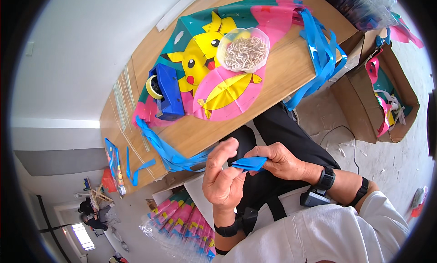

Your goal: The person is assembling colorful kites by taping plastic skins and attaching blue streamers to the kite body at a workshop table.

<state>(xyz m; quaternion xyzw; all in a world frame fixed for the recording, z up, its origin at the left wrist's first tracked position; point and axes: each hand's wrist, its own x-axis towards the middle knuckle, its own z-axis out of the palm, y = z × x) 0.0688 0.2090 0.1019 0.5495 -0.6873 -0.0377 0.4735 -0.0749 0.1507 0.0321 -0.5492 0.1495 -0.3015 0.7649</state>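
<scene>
In front of my lap, a small folded blue piece of thin sheet or fabric is held between my hands. My right hand pinches its right end between thumb and fingers. At its left end, fingertips of my left hand hold the edge, with one finger raised above it. On the table beyond lies a teal and pink kite sheet printed with a yellow cartoon figure. Blue ribbon tails hang over the near table edge, with more blue ribbons at the right.
A clear bowl of small metallic pieces and a blue tape dispenser stand on the sheet. Thin rods lie at the table's left. Bagged kites are below left; an open cardboard box sits on the floor at right.
</scene>
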